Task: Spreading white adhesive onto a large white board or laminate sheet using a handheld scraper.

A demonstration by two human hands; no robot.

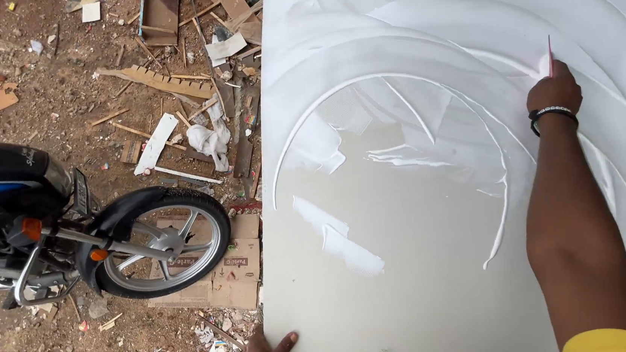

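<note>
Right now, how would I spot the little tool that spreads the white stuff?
Find the big pale board beside the motorcycle. Follow the right hand to its fingertips: a thin pinkish-red scraper stands on edge there, the only coloured thing on the white paste.

The board looked smooth and a bit glossy where it was bare, and the white paste on it was wet, thick and ridged in arcs. My scraper was thin pinkish plastic. The ground was rough dirt with splintered wood scraps and flattened cardboard.
</note>
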